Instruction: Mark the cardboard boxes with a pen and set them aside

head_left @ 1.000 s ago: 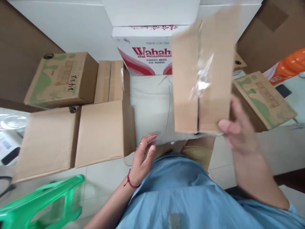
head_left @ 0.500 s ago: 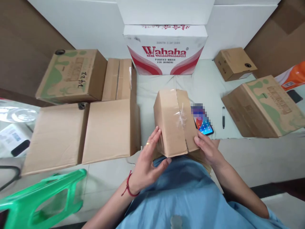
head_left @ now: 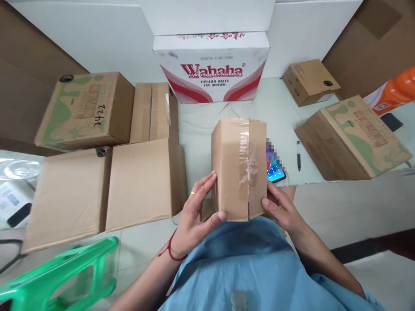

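A brown cardboard box [head_left: 231, 172] sits close in front of me at the near edge of the table. Clear tape runs along its top seam, wrinkled near the middle. My left hand [head_left: 196, 218] presses on the box's left side, with the thumb at its near lower corner. Against the right side lies my right hand [head_left: 281, 207], its thumb on the edge and its other fingers partly hidden behind the box. Between them the two hands grip the box. A phone [head_left: 276, 171] with a lit screen lies just right of the box, partly covered by it.
Several cardboard boxes [head_left: 139, 185] stand on the left. A white Wahaha carton [head_left: 212, 69] is at the back. A pen [head_left: 298, 155], a green-printed box [head_left: 356, 138] and a small box [head_left: 311, 82] are on the right. A green stool [head_left: 65, 268] stands lower left.
The box has turned slightly between my hands, so its taped seam now runs nearly straight toward me. Both hands stay on its sides. The view has shifted a little.
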Tool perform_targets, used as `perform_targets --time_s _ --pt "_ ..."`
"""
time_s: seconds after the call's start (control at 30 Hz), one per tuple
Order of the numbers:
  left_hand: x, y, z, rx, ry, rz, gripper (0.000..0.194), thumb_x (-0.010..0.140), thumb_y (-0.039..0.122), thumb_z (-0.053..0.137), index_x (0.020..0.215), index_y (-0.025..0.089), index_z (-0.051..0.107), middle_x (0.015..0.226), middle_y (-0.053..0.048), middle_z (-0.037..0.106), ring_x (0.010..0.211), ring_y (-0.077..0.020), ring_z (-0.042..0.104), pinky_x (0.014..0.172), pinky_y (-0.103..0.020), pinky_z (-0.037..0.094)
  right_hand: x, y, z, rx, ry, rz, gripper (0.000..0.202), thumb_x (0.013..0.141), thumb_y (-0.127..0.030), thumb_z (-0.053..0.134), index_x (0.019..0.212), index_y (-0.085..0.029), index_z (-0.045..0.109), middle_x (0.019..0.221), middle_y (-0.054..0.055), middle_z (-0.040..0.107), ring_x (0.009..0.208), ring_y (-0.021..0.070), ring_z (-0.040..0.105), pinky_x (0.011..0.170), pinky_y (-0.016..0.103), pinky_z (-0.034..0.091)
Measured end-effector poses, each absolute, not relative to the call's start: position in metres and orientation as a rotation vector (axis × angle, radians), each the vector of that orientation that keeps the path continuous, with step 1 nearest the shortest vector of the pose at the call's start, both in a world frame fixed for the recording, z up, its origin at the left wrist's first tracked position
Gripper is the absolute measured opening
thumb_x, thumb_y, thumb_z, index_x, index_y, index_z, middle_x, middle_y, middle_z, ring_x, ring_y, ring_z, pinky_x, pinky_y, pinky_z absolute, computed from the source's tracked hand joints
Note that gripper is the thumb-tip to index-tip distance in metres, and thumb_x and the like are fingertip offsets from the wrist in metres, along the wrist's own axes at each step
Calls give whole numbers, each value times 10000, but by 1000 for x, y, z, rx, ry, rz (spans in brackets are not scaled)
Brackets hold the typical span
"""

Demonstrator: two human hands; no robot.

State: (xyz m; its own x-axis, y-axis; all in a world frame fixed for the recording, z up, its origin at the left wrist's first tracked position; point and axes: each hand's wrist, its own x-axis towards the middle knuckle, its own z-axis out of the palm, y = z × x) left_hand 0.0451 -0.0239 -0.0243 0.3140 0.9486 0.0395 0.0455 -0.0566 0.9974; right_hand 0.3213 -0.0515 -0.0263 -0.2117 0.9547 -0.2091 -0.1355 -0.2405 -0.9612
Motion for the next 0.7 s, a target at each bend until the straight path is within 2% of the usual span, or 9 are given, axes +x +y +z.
perform_targets --time_s 0.07,0.17,0.23,0.3,0.4,0.47,0.6,0.7 --pt "49 -27 -31 1232 888 1016 712 934 397 850 1597 406 590 1701 -73 495 1659 -352 363 1344 -502 393 324 -51 -26 -1169 -1238 1498 730 1028 -529 718 1695 -399 450 1764 64 469 1576 350 539 1283 555 490" --pt "57 -34 -40 944 813 1035 701 921 323 865 1561 443 604 1649 -56 563 1529 -301 558 1244 -448 524 328 -45 -24 -1190 -1492 1277 766 1042 -459 713 1724 -454 366 1841 17 315 1674 335 387 1369 579 357" --pt "61 -37 -43 829 813 1062 695 896 293 889 1520 455 630 1638 -40 589 1413 -261 658 1176 -406 580 329 -40 -21 -1178 -1635 1162 802 1047 -431 707 1743 -466 310 1855 3 273 1707 321 311 1396 573 298" --pt "61 -38 -42 778 844 1102 679 844 272 930 1457 427 681 1611 -29 622 1377 -236 679 1140 -347 594 329 -36 -17 -1159 -1745 1082 853 1042 -422 713 1762 -449 257 1858 15 264 1720 310 276 1402 557 284" --pt "57 -34 -38 742 917 1155 589 805 318 959 1351 360 743 1437 -26 734 1326 -206 701 1107 -272 588 326 -35 -12 -1088 -1876 1026 859 1043 -386 704 1770 -419 248 1862 34 251 1722 295 273 1398 546 294" --pt "54 -29 -35 697 960 1161 576 807 406 960 1334 343 736 1374 -32 759 1278 -221 726 1095 -308 607 323 -36 -12 -1007 -1945 999 809 1059 -316 663 1764 -406 277 1858 35 267 1726 275 265 1398 540 296" --pt "52 -24 -35 634 1033 1125 663 777 497 972 1347 328 679 1443 -63 728 1310 -280 721 1119 -409 615 315 -39 -16 -936 -1957 933 741 1069 -196 592 1741 -384 345 1829 57 341 1721 262 279 1394 556 308" --pt "50 -30 -44 735 1067 1113 677 783 447 976 1364 344 642 1396 -40 740 1254 -239 742 1101 -373 614 312 -44 -18 -1045 -1721 1078 693 1072 -302 640 1714 -392 394 1769 74 436 1650 288 419 1342 541 415"
